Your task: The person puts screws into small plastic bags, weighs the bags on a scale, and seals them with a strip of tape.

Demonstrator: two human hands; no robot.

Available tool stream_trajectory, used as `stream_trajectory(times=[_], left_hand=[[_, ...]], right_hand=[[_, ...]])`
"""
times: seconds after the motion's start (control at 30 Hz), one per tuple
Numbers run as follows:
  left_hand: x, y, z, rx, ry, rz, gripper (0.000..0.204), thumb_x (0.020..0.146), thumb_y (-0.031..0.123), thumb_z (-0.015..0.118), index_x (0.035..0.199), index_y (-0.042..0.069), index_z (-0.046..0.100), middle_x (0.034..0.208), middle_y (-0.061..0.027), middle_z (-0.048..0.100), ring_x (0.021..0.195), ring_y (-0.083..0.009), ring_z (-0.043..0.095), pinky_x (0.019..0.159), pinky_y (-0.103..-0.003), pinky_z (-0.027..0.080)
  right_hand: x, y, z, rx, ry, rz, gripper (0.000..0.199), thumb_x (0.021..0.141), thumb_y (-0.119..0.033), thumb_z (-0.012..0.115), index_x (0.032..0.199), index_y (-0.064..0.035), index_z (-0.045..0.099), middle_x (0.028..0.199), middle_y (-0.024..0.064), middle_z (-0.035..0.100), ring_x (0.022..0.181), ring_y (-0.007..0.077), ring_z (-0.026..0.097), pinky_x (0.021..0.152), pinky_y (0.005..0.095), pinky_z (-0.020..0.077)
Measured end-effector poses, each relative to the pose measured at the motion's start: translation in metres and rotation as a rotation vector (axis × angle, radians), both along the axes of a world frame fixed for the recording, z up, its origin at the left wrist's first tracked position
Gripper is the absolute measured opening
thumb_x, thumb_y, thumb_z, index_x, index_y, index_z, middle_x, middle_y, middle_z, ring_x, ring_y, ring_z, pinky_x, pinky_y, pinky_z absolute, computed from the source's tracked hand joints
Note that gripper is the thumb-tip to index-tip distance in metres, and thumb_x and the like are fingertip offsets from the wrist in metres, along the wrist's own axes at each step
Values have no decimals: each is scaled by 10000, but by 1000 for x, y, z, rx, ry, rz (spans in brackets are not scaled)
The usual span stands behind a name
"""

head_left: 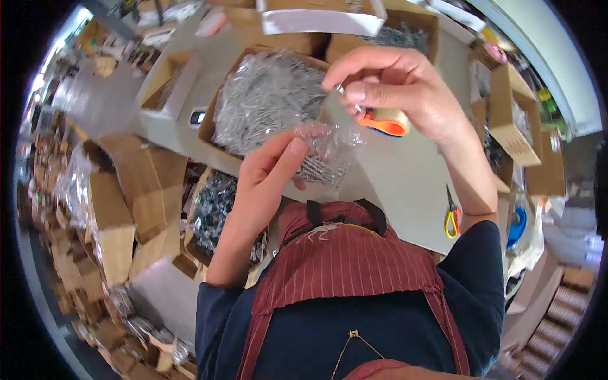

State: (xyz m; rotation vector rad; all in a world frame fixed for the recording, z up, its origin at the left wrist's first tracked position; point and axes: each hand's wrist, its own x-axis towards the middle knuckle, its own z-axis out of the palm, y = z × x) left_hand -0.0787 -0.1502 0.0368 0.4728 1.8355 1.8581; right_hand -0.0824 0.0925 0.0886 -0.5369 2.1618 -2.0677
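One crinkly clear bag between left fingers, perhaps a slim metal screw between right fingers

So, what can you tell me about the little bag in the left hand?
The bag is small, see-through and crinkled, shiny like thin plastic. Silvery screws lie bunched in its lower part; the upper part looks loose. The left hand pinches it at its left side, near a brown box. Whether its mouth is open isn't clear.
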Motion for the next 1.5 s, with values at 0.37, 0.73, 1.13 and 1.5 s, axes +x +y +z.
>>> stream_trajectory(times=[0.37, 0.73, 1.13, 1.5], left_hand=[[3, 55, 17, -42, 137, -433, 316, 1046, 225, 511, 1250, 24, 643, 1004, -26, 694, 858, -62, 593, 692, -216, 475], [19, 87, 24, -54, 435, -654, 276, 1017, 106, 522, 1218, -44, 637, 1160, -98, 701, 973, -109, 620, 858, -265, 492], [25, 88, 16, -85, 445, -652, 240, 978, 92, 609, 1174, -33, 669, 1095, -101, 731, 938, -99, 635, 836, -267, 510], [10, 94, 9, -11, 423, -638, 203, 953, 108, 659, 1110, -17, 691, 910, -119, 729, 771, -130, 662, 700, -276, 516]], right_hand=[[95, 48, 18, -51, -179, -108, 233, 945, -125, 641, 1136, 2, 685, 942, 59, 686, 694, 84, 626, 473, 209, 491], [141, 71, 21, 88, -1, -281, 217, 887, 38, 638, 1097, 7, 689, 1003, 52, 695, 870, 104, 636, 720, 253, 528], [133, 66, 12, 276, 190, -222, 187, 859, 85, 612, 999, 6, 706, 919, 43, 705, 836, 107, 646, 768, 269, 520], [121, 66, 10, 554, 527, -247, 262, 740, 131, 619, 908, -49, 707, 869, 97, 699, 822, 264, 675, 707, 343, 531]])
